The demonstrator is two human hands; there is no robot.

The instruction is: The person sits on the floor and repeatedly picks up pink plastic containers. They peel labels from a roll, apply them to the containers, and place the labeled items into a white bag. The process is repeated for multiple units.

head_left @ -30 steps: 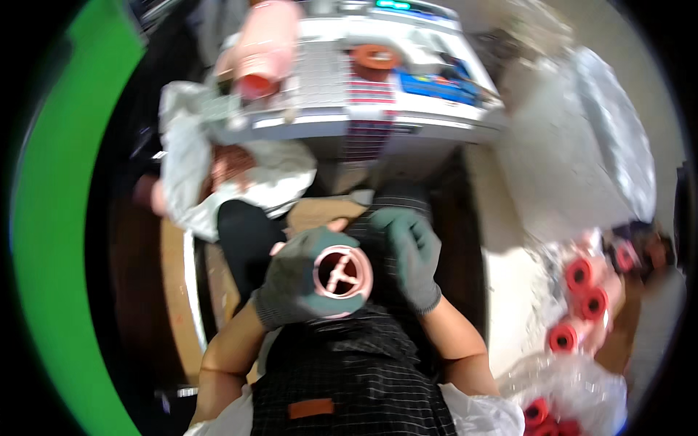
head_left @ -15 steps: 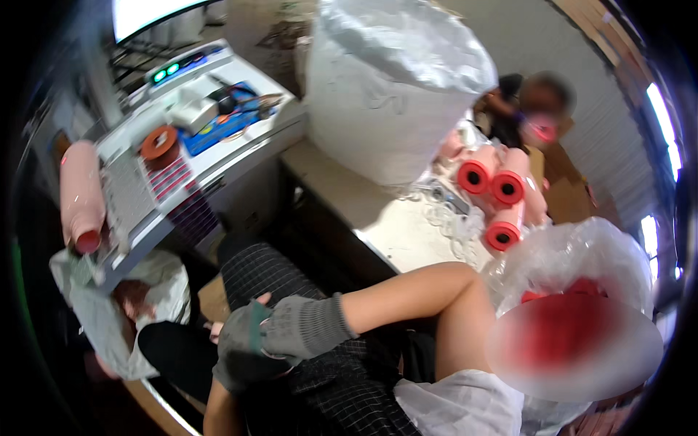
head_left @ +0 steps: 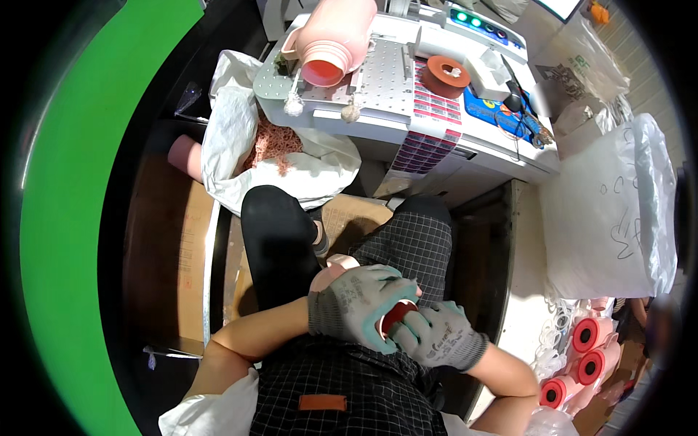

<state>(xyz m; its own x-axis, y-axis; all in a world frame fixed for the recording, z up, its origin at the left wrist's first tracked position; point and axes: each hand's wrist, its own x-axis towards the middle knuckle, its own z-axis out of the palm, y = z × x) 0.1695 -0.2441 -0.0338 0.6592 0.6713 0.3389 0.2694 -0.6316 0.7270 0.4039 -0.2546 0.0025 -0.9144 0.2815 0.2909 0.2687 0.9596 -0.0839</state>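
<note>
A pink bottle (head_left: 334, 271) lies across my lap, mostly hidden by my left hand (head_left: 355, 305) in a grey and teal work glove. That hand is wrapped round it near an opening with a pale edge and dark red inside (head_left: 397, 317). My right hand (head_left: 440, 337), gloved alike, has its fingers bent together at this opening, with some fingertips over its edge. Whether they pinch a small part there is hidden. Beyond my knees, a pink handled jug (head_left: 340, 36) lies on a perforated metal plate (head_left: 389, 76), its red-lined mouth towards me.
An orange-brown tape roll (head_left: 445, 76) sits on a label strip hanging off the white machine (head_left: 502, 156). A white sack (head_left: 225, 171) of pink netting stands front left. On the right are a large white bag (head_left: 600, 218) and several pink bottles with red bases (head_left: 587, 367).
My view has swung left and down. My right forearm, earlier reaching across my lap over the left hand, has drawn back right; both hands now meet at the bottle's opening.
</note>
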